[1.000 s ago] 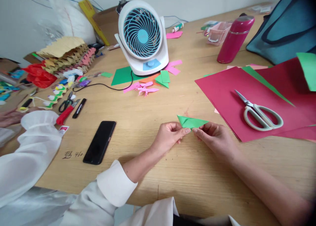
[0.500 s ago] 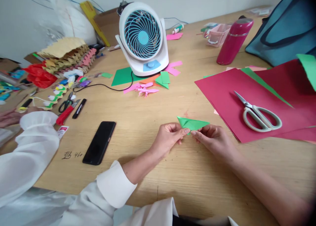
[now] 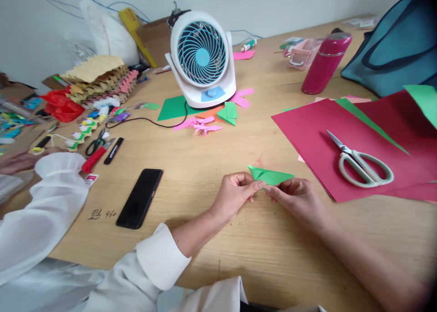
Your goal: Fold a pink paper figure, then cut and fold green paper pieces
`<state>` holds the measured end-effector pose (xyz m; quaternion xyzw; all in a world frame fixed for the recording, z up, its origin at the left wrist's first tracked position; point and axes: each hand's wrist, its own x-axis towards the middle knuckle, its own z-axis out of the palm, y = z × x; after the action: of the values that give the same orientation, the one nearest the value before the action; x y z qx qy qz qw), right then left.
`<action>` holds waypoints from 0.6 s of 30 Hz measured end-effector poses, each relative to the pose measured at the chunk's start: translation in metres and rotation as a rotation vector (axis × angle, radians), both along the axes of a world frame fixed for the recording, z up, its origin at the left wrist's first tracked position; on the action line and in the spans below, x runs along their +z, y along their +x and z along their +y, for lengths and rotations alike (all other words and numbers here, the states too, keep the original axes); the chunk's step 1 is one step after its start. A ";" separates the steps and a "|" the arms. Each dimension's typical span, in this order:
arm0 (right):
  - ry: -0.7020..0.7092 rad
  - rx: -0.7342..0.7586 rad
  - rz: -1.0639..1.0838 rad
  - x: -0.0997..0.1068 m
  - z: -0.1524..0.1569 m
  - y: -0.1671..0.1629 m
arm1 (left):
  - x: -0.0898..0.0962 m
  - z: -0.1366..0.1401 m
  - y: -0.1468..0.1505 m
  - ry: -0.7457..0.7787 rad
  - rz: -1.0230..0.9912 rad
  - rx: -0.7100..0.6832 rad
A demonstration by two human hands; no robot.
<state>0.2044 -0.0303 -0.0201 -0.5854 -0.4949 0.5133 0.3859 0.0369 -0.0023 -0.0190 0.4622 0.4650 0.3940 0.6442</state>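
Observation:
A small folded piece of green paper (image 3: 273, 176), roughly triangular with a long point to the right, is held just over the wooden table. My left hand (image 3: 235, 191) pinches its lower left part between thumb and fingers. At the lower right edge, my right hand (image 3: 295, 196) grips the same paper, its thumb tip close to the left thumb. The curled fingers are partly hidden behind the paper and the hands. To the right, white-handled scissors (image 3: 363, 164) lie on sheets of dark red paper (image 3: 307, 139).
A white fan (image 3: 205, 52) stands at the back, with folded pink paper pieces (image 3: 206, 126) before it. A black phone (image 3: 139, 198) lies left of my hands. Further left are a red utility knife (image 3: 95, 159) and a co-worker's sleeve (image 3: 58, 198). A magenta bottle (image 3: 326, 64) stands at back right.
The whole view has shifted slightly, with things sitting a little lower and further right. Both hands keep their pinch on the green paper, and its fold looks much the same.

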 end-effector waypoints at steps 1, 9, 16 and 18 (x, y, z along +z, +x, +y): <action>-0.004 0.004 0.007 0.000 0.000 0.000 | 0.000 0.001 0.000 0.003 0.000 0.005; 0.001 0.001 0.000 -0.002 0.000 0.001 | 0.001 0.002 -0.001 0.026 0.010 0.027; -0.008 0.036 -0.018 -0.002 0.000 0.003 | -0.001 0.001 -0.001 0.029 0.005 0.019; -0.015 0.037 0.000 -0.001 0.001 0.003 | 0.000 0.002 -0.001 0.026 0.000 0.021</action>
<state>0.2069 -0.0296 -0.0208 -0.5793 -0.5016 0.5239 0.3719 0.0361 -0.0002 -0.0186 0.4657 0.4646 0.4069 0.6338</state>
